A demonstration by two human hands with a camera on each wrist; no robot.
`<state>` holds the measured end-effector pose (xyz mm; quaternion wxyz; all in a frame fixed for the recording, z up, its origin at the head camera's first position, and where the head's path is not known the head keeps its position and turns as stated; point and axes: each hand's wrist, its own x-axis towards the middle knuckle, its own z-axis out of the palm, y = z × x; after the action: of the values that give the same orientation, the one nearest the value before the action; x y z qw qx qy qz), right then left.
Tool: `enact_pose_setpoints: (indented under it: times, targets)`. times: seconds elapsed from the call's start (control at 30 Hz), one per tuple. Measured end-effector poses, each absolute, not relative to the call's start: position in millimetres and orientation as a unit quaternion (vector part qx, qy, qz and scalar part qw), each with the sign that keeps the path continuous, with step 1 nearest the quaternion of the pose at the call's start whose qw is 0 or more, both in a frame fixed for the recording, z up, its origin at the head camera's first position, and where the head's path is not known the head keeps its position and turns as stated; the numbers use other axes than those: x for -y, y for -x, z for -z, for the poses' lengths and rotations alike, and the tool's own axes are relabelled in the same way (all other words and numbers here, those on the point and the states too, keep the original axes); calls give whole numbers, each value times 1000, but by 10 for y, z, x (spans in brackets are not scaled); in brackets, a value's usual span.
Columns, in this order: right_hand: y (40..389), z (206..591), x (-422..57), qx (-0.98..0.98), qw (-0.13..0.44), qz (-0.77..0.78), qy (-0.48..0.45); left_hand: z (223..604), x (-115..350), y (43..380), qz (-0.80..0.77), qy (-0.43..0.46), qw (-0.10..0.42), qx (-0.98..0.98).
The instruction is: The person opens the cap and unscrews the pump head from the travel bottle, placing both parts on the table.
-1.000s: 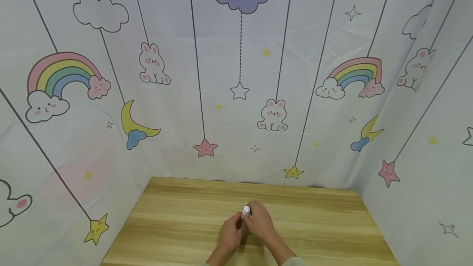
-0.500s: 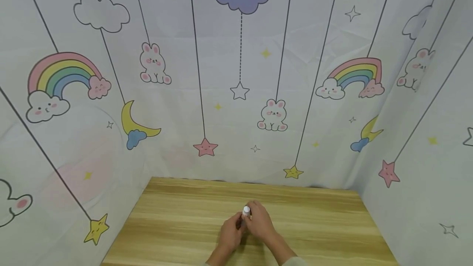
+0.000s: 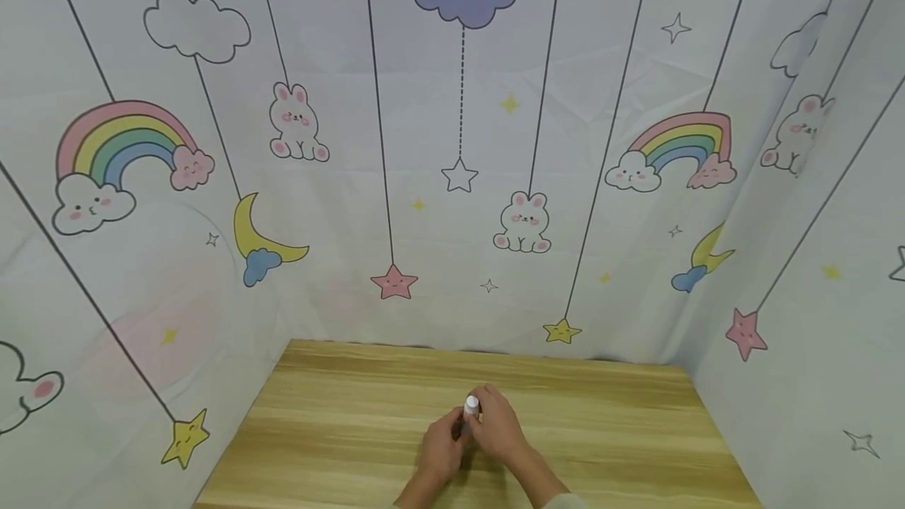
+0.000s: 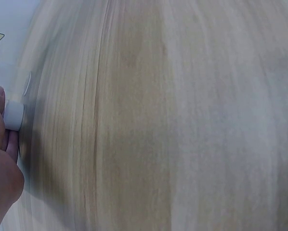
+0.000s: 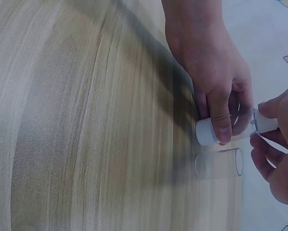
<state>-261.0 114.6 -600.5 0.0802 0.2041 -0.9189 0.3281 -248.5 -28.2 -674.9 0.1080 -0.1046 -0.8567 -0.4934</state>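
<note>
A small clear bottle (image 5: pixel 242 137) with a white base (image 5: pixel 205 132) and a white top (image 3: pixel 471 402) stands upright between the hands. The left hand (image 3: pixel 441 444) curls its thumb and fingers round the lower part, just above the table. At the upper end the right hand (image 3: pixel 499 424) pinches the white top between thumb and fingers. Beside the bottle, to its right, a clear open-ended cylinder (image 5: pixel 218 164) stands on the table, hidden behind the right hand in the head view. In the left wrist view the left hand (image 4: pixel 3 159) shows at the edge, thumb on the white base.
The wood-grain table (image 3: pixel 339 415) runs back to a white cloth (image 3: pixel 452 258) printed with stars, rabbits and rainbows, which encloses it at the back and both sides. Sleeve cuffs show at the lower edge of the head view.
</note>
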Motion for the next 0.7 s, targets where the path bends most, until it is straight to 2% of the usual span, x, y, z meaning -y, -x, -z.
enact_pose_setpoints:
  times: [0.7]
  targets:
    - [2628,6044,-1165,917,84,-319,-227,6747,282,2481,487,113,117,858]
